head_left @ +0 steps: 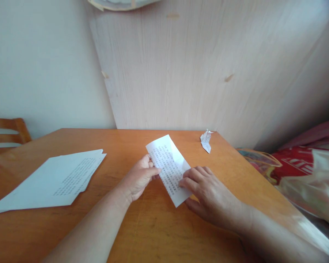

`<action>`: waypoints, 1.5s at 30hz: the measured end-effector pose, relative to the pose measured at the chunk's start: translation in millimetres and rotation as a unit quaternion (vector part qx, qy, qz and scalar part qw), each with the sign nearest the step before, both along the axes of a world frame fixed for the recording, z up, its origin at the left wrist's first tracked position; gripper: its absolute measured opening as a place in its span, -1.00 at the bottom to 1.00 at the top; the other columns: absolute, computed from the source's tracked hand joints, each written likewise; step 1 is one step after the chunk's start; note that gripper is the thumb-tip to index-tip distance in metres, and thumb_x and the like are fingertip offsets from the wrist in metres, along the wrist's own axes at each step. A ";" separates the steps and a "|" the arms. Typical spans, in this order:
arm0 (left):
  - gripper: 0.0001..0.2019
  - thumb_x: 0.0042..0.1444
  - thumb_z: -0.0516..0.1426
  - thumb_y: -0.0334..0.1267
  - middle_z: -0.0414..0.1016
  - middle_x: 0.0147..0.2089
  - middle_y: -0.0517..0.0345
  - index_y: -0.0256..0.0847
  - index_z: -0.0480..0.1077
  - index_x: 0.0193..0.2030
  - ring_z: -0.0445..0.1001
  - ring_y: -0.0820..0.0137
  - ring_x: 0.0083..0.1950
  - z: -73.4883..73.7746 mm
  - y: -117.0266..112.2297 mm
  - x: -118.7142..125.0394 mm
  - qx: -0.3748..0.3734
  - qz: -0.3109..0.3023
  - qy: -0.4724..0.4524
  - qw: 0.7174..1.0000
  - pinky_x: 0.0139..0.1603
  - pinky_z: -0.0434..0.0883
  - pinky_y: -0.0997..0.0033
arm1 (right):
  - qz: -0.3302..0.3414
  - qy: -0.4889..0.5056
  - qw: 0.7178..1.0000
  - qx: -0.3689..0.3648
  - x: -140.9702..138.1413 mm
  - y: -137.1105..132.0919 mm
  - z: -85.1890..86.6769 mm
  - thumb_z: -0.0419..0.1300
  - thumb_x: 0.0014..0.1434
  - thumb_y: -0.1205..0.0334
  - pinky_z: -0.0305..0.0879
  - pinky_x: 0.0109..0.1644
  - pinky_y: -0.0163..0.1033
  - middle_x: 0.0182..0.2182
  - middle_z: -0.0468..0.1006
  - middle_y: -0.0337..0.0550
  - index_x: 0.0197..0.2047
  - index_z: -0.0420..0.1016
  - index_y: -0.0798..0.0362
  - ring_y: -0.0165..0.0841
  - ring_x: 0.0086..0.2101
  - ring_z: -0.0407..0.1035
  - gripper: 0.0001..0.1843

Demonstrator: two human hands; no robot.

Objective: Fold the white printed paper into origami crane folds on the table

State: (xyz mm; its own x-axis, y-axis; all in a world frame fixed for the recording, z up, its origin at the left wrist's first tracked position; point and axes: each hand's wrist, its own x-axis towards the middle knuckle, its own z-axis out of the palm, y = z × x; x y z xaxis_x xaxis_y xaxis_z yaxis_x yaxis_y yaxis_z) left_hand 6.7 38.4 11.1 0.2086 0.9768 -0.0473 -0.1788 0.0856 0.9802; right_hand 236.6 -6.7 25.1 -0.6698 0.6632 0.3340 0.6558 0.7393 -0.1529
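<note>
A narrow rectangle of white printed paper (168,164) is held tilted above the wooden table, its rows of text facing me. My left hand (142,175) pinches its left edge, thumb on the printed face and fingers behind. At the lower right edge, my right hand (205,190) grips the same paper, with fingertips over the front and the thumb below. Whether the paper is folded or a single layer, I cannot tell. Beyond my right hand, a small folded paper figure (205,140) rests near the table's far right corner.
A stack of white paper sheets (52,179), partly printed, lies on the table (134,233) at the left. Behind the table rises a pale wood-grain panel (164,73). A wooden chair back (11,131) shows at far left. Red and clear plastic bags (298,168) sit beyond the right edge.
</note>
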 end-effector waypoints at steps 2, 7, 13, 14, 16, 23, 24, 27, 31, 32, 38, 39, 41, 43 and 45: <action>-0.61 0.07 0.26 -0.37 0.55 0.05 -0.08 -0.21 0.35 0.04 0.51 0.16 0.05 -1.4 0.4 -0.9 0.003 -0.004 -0.013 1.000 -0.08 0.41 0.25 | 0.008 0.029 1.000 0.008 1.3 0.1 -1.2 0.19 0.22 0.34 0.19 -0.02 -0.03 -0.16 0.50 -0.06 -0.09 0.48 0.00 -0.17 -0.14 0.33 -0.82; -0.58 0.21 0.18 0.08 0.49 0.10 -0.04 -0.17 0.39 0.05 0.47 0.23 0.03 -2.1 4.1 -3.6 0.027 0.067 -0.003 0.997 -0.08 0.39 0.30 | -0.035 0.254 0.966 -0.018 7.4 3.1 -4.6 0.08 0.34 0.30 0.23 -0.23 -0.17 -0.35 0.47 -0.17 -0.16 0.41 0.00 -0.30 -0.33 0.33 -0.91; -0.50 0.12 0.24 0.13 0.52 0.01 0.00 -0.20 0.39 0.03 0.45 0.23 0.06 7.5 5.1 -5.6 0.093 0.178 0.033 0.979 -0.01 0.37 0.31 | -0.034 0.554 0.766 -0.325 11.9 19.4 -5.9 0.12 0.36 0.06 0.40 -0.21 -0.18 -0.17 0.57 -0.11 -0.04 0.40 -0.02 -0.29 -0.28 0.47 -0.79; -0.52 0.12 0.23 0.14 0.54 -0.10 0.04 -0.21 0.40 -0.02 0.48 0.25 -0.05 8.8 3.9 -6.4 0.085 0.153 0.034 0.984 -0.08 0.39 0.30 | -0.037 0.569 0.735 -0.367 12.6 22.8 -6.3 0.14 0.34 0.06 0.41 -0.21 -0.17 -0.18 0.59 -0.09 -0.04 0.40 -0.01 -0.28 -0.30 0.49 -0.77; -0.58 0.13 0.22 0.12 0.52 -0.28 0.13 -0.22 0.41 -0.13 0.48 0.32 -0.25 10.2 1.6 -8.8 0.068 0.114 0.064 0.989 -0.21 0.38 0.33 | -0.058 0.577 0.698 -0.420 14.0 29.1 -8.3 0.21 0.28 0.07 0.43 -0.22 -0.16 -0.23 0.61 -0.07 -0.08 0.41 0.04 -0.28 -0.33 0.51 -0.76; -0.79 0.09 0.20 -0.10 0.51 -0.35 0.17 -0.22 0.48 -0.33 0.44 0.33 -0.27 7.8 3.7 -22.4 0.096 0.064 0.299 0.947 -0.24 0.32 0.36 | -0.076 0.533 0.681 -0.496 16.5 42.7 -19.9 0.28 0.18 0.15 0.42 -0.33 -0.21 -0.35 0.63 -0.08 -0.17 0.44 0.08 -0.28 -0.42 0.52 -0.79; -0.80 0.09 0.19 -0.11 0.54 -0.31 0.15 -0.21 0.50 -0.32 0.47 0.31 -0.23 7.2 4.3 -23.7 0.103 0.057 0.307 0.944 -0.21 0.33 0.35 | -0.067 0.526 0.680 -0.507 17.0 43.3 -21.1 0.27 0.18 0.15 0.42 -0.34 -0.21 -0.34 0.63 -0.09 -0.17 0.45 0.07 -0.28 -0.42 0.53 -0.79; -0.75 0.13 0.15 -0.08 0.59 -0.23 0.10 -0.21 0.53 -0.26 0.51 0.27 -0.16 5.9 3.3 -24.5 0.088 0.005 0.303 0.949 -0.17 0.35 0.33 | -0.046 0.514 0.675 -0.527 18.5 43.8 -24.0 0.27 0.20 0.17 0.42 -0.33 -0.22 -0.33 0.64 -0.08 -0.17 0.45 0.07 -0.29 -0.41 0.53 -0.81; -0.71 0.14 0.14 -0.04 0.60 -0.25 0.07 -0.22 0.51 -0.23 0.53 0.27 -0.25 5.3 -1.5 -22.4 0.032 -0.084 0.305 0.948 -0.31 0.35 0.36 | -0.036 0.505 0.677 -0.535 18.9 43.7 -26.9 0.27 0.20 0.18 0.43 -0.31 -0.24 -0.30 0.64 -0.09 -0.14 0.45 0.08 -0.30 -0.38 0.54 -0.80; -0.72 0.12 0.15 -0.05 0.59 -0.25 0.08 -0.22 0.51 -0.23 0.52 0.28 -0.27 5.0 -2.1 -22.4 0.026 -0.097 0.312 0.945 -0.33 0.35 0.37 | -0.037 0.502 0.679 -0.534 18.8 43.8 -27.3 0.27 0.19 0.17 0.43 -0.31 -0.24 -0.30 0.64 -0.09 -0.14 0.44 0.07 -0.30 -0.38 0.53 -0.79; -0.76 -0.01 0.23 -0.16 0.51 -0.37 0.19 -0.20 0.41 -0.22 0.47 0.35 -0.36 -2.1 0.5 -26.4 0.036 -0.111 0.365 0.924 -0.42 0.31 0.43 | -0.113 0.479 0.710 -0.503 17.2 44.5 -25.8 0.24 0.16 0.16 0.42 -0.38 -0.24 -0.39 0.63 -0.15 -0.19 0.41 0.05 -0.31 -0.45 0.52 -0.81; -0.76 -0.02 0.22 -0.18 0.49 -0.38 0.20 -0.20 0.40 -0.21 0.46 0.35 -0.37 -3.4 1.0 -26.7 0.038 -0.114 0.372 0.920 -0.44 0.30 0.44 | -0.130 0.472 0.720 -0.492 16.2 44.2 -25.3 0.23 0.15 0.18 0.42 -0.39 -0.25 -0.41 0.63 -0.17 -0.20 0.40 0.05 -0.31 -0.46 0.52 -0.83; -0.75 -0.03 0.21 -0.19 0.48 -0.38 0.22 -0.18 0.38 -0.19 0.45 0.36 -0.38 -5.1 1.0 -26.2 0.044 -0.112 0.381 0.917 -0.44 0.28 0.43 | -0.160 0.456 0.740 -0.468 13.8 43.5 -24.7 0.20 0.14 0.23 0.41 -0.42 -0.27 -0.42 0.62 -0.19 -0.21 0.38 0.03 -0.31 -0.47 0.52 -0.87; -0.74 -0.02 0.19 -0.20 0.46 -0.37 0.23 -0.17 0.36 -0.16 0.44 0.36 -0.37 -5.9 0.1 -23.9 0.058 -0.102 0.380 0.917 -0.43 0.27 0.43 | -0.176 0.446 0.755 -0.448 11.4 43.0 -25.2 0.16 0.12 0.28 0.42 -0.41 -0.26 -0.42 0.62 -0.19 -0.21 0.35 0.01 -0.31 -0.46 0.52 -0.87; -0.72 -0.02 0.18 -0.21 0.43 -0.36 0.24 -0.16 0.35 -0.13 0.42 0.36 -0.36 -6.3 -1.5 -20.0 0.076 -0.093 0.376 0.919 -0.42 0.26 0.43 | -0.175 0.438 0.773 -0.424 10.2 43.3 -27.4 0.14 0.12 0.30 0.44 -0.41 -0.24 -0.40 0.61 -0.19 -0.17 0.33 0.00 -0.30 -0.46 0.52 -0.83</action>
